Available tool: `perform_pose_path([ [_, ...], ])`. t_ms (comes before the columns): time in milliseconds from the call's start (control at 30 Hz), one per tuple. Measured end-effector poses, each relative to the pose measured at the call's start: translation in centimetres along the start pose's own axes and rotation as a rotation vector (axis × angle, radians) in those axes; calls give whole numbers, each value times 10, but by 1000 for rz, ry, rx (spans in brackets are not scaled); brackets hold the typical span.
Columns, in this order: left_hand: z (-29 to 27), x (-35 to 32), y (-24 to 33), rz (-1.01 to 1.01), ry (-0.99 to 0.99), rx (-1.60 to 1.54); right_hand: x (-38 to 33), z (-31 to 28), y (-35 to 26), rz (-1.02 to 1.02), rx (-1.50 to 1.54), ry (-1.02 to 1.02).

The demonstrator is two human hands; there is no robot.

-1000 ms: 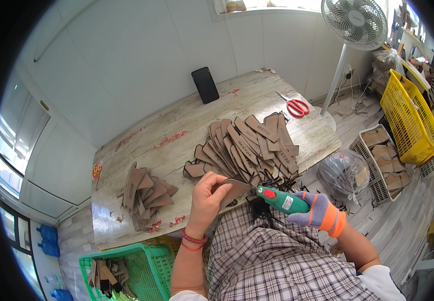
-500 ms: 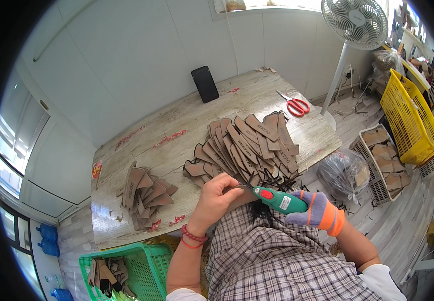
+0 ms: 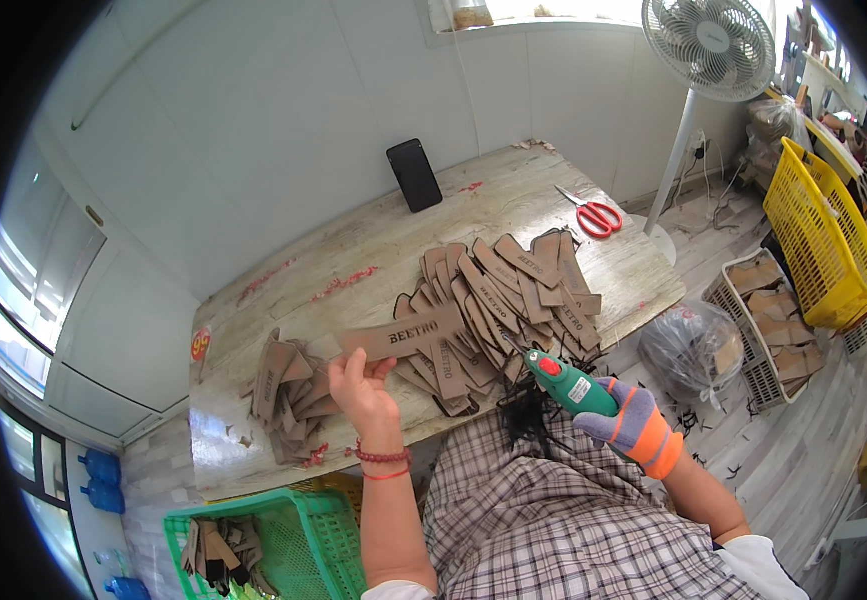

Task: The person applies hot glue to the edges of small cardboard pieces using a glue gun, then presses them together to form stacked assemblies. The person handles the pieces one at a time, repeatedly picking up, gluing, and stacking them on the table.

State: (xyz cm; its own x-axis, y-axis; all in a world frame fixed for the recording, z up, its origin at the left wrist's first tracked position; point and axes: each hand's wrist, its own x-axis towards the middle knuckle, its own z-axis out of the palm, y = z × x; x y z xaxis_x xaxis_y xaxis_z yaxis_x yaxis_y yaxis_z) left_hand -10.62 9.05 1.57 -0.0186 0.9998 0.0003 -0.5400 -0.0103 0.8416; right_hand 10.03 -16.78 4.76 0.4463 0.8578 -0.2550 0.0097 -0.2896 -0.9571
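Observation:
Between the thumb and fingers of my left hand (image 3: 361, 390) is a flat brown fabric strip (image 3: 400, 334) with dark printing, raised over the table. My right hand (image 3: 633, 425), in a grey and orange glove, grips a green handheld power tool (image 3: 571, 384) with a red button; its tip points up and left at the near edge of a large heap of similar strips (image 3: 513, 285). A smaller pile of strips (image 3: 293, 395) lies left of my left hand. Black trimmings (image 3: 528, 415) hang in a tangle below the tool, over my checked apron.
On the wooden table (image 3: 323, 250) lie red-handled scissors (image 3: 598, 219), with a black phone (image 3: 413, 176) standing at the back. A green basket (image 3: 323, 545) is at lower left. Rightward stand a fan (image 3: 708, 45), a plastic bag (image 3: 693, 345) and a yellow crate (image 3: 823, 240).
My left hand has moved left and up, away from the tool, carrying the strip, whose printed face now shows. The right hand with the tool has barely moved.

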Motion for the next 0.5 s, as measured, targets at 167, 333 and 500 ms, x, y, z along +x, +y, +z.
perform_pose_path([
  [167, -38, -59, -50, -706, -13, -312, 2, 8, 15, 15, -76, -31],
  [333, -6, -88, -48, -663, -308, -224, 2, 13, 25, 42, -140, -17],
  [500, 12, -93, -41, -522, -362, -130, -3, 20, 16, 28, -178, 5],
])
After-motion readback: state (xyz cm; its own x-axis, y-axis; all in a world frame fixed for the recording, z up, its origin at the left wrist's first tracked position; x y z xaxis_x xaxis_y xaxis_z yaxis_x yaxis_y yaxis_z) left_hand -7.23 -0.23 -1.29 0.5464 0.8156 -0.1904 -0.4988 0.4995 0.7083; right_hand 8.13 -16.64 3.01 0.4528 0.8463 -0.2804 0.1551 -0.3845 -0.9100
